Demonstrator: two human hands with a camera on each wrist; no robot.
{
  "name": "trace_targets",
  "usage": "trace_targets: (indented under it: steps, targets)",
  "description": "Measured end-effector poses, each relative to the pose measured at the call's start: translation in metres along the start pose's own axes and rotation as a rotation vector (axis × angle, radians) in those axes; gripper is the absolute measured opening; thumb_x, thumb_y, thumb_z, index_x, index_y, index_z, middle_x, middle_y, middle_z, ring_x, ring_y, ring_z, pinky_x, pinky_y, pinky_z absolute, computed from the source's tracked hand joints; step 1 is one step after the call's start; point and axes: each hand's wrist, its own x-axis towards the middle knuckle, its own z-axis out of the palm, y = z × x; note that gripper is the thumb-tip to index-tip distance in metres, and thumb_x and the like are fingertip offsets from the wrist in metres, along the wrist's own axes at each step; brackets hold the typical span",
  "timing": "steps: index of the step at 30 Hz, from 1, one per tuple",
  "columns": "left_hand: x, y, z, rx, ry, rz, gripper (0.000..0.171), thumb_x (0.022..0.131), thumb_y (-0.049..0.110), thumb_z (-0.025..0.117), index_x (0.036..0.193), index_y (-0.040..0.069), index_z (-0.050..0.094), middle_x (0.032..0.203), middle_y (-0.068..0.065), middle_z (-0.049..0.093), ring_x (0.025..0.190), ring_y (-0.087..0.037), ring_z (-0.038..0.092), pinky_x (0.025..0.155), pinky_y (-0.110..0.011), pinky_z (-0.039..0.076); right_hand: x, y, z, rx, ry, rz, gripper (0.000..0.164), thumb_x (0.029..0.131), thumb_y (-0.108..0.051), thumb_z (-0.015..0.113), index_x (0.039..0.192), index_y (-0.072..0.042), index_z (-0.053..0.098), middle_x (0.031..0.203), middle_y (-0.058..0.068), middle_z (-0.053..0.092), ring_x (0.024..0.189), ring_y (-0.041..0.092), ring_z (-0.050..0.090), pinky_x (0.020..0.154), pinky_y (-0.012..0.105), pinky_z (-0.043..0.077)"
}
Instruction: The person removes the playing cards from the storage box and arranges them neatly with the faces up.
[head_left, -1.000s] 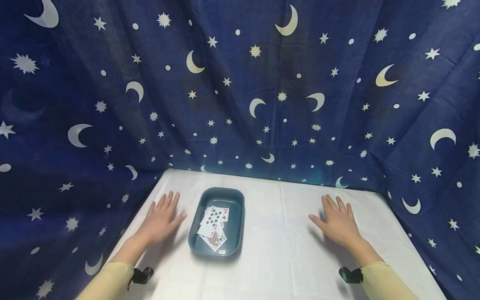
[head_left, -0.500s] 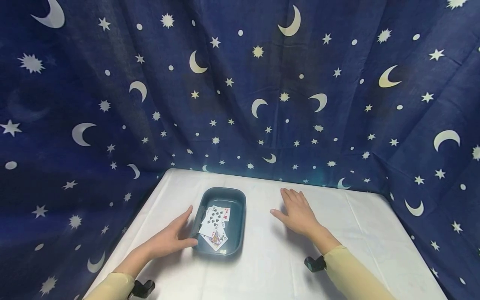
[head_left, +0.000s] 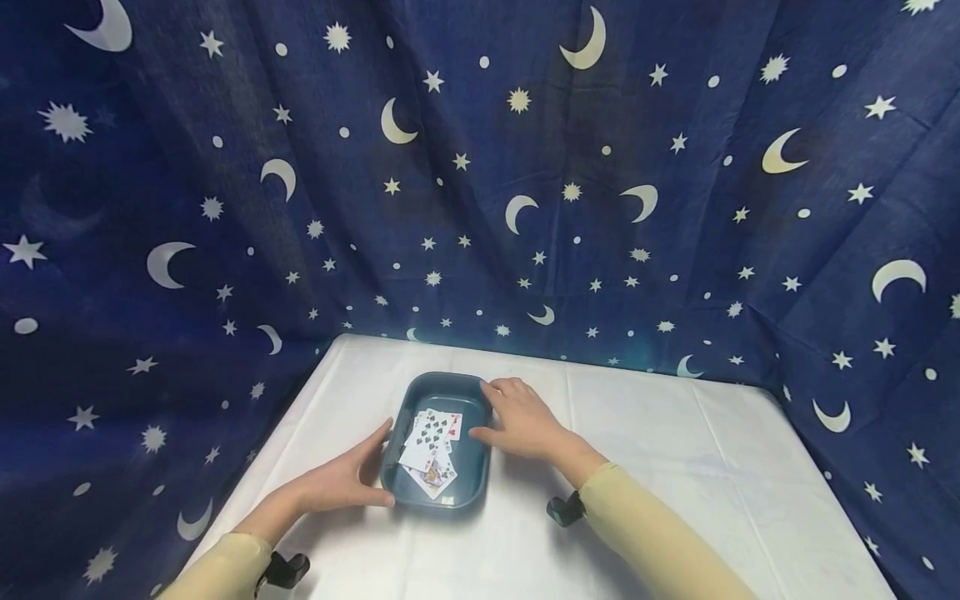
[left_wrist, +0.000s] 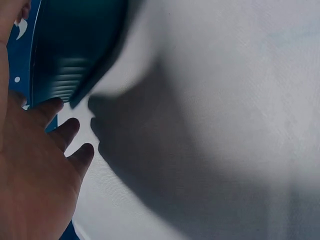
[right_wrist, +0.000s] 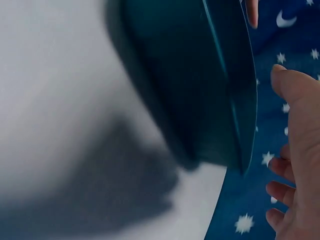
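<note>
A dark teal plastic tub (head_left: 472,467) with rounded corners sits on the white-covered table. Several playing cards (head_left: 426,442) lie face up in it, a black spade card on top, with heart and face cards partly covered beneath. At the tub's left side is my left hand (head_left: 337,485), thumb right at the near left corner and fingers extended along the wall. My right hand (head_left: 525,423) is at the opposite side, its fingertips by the far right corner and its thumb reaching toward the rim. In the right wrist view a gap shows between my right thumb (right_wrist: 285,82) and the tub (right_wrist: 175,65).
White cloth (head_left: 637,450) covers the table on both sides of the tub. A dark blue curtain (head_left: 465,208) with moons and stars hangs behind and around it. A small black wrist device (head_left: 566,508) is strapped at my right sleeve, another (head_left: 287,571) at the left.
My right hand has swept left from the table's right part to the tub's right side. My left hand has turned and moved right to the tub's left wall. The tub and cards stay put.
</note>
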Motion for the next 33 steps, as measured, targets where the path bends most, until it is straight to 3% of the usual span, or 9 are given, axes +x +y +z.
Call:
trace_targets:
  steps: [6,16,24,28,33]
  targets:
    - [0.006,-0.001,0.000,0.000,-0.028,0.013,0.127,0.078,0.034,0.091,0.166,0.015,0.001,0.170,-0.017,0.008,0.155,-0.035,0.014,0.121,-0.051,0.024,0.021,-0.022,0.007,-0.061,-0.079,-0.074,0.087,0.090,-0.063,0.066,0.154,-0.007,0.046,0.149,0.006,0.051,0.139,0.023,0.042,0.121,0.041,0.031]
    - [0.010,-0.002,0.002,-0.062,-0.067,0.003,0.128,0.080,0.028,0.090,0.166,0.016,-0.004,0.170,-0.019,0.005,0.152,-0.037,0.023,0.119,-0.046,0.032,0.044,-0.042,0.029,-0.151,-0.173,-0.088,0.083,0.083,-0.073,0.066,0.137,-0.010,0.065,0.136,0.004,0.060,0.131,0.023,0.047,0.122,0.042,0.029]
    - [0.011,-0.002,0.001,-0.048,-0.064,-0.004,0.130,0.079,0.032,0.090,0.166,0.016,-0.005,0.170,-0.018,0.007,0.153,-0.035,0.021,0.121,-0.047,0.028,0.058,-0.043,0.051,-0.196,-0.207,-0.037,0.092,0.079,-0.080,0.064,0.136,-0.008,0.064,0.134,0.007,0.060,0.126,0.025,0.050,0.121,0.046,0.031]
    - [0.011,-0.003,0.001,-0.039,-0.057,-0.001,0.130,0.079,0.033,0.090,0.166,0.018,-0.005,0.170,-0.017,0.007,0.155,-0.034,0.015,0.122,-0.049,0.023,0.061,-0.047,0.052,-0.216,-0.228,-0.008,0.096,0.077,-0.082,0.063,0.137,-0.008,0.063,0.135,0.007,0.059,0.125,0.024,0.050,0.121,0.046,0.031]
    - [0.010,-0.004,0.001,-0.053,-0.062,-0.005,0.130,0.079,0.032,0.090,0.166,0.020,-0.007,0.170,-0.017,0.006,0.154,-0.033,0.016,0.122,-0.048,0.025,0.061,-0.052,0.048,-0.230,-0.243,0.017,0.096,0.076,-0.083,0.064,0.136,-0.008,0.065,0.130,0.007,0.060,0.119,0.023,0.051,0.117,0.047,0.036]
